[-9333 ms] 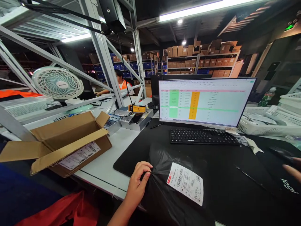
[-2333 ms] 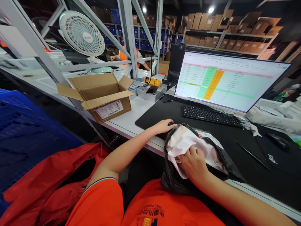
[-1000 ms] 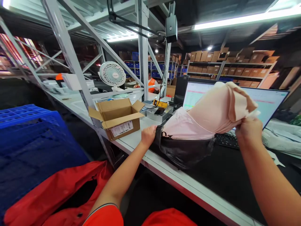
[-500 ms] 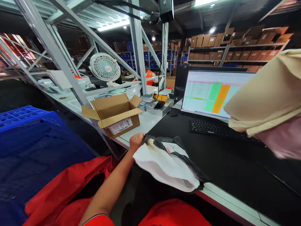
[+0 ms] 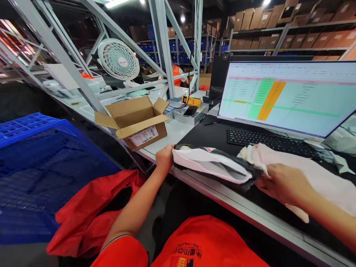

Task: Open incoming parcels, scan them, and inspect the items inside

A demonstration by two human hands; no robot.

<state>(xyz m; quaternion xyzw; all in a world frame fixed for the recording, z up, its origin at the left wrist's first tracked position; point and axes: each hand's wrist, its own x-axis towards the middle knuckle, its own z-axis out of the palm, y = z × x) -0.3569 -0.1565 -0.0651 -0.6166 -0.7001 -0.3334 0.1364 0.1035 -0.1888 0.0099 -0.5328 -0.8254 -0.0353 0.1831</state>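
Note:
My left hand (image 5: 164, 160) is closed around the left corner of a black plastic mailing bag (image 5: 251, 171) at the table's front edge. The bag's mouth gapes toward me and shows a white layer (image 5: 205, 159) inside. To the right, my right hand (image 5: 286, 183) is closed on a pale pink and beige cloth (image 5: 308, 167), close against the bag's right end. The cloth spreads over the black desk mat behind and beneath the hand. My right fingertips are partly blurred.
An open cardboard box (image 5: 139, 122) stands on the table at left, near a metal tray (image 5: 189, 116). A monitor (image 5: 289, 96) and keyboard (image 5: 269, 141) lie behind the cloth. A blue crate (image 5: 55, 167) and red garment (image 5: 97, 211) are at lower left.
The cloth came out of the bag in my right hand, swung up to the right, and now lies on the mat. My left hand keeps hold of the bag.

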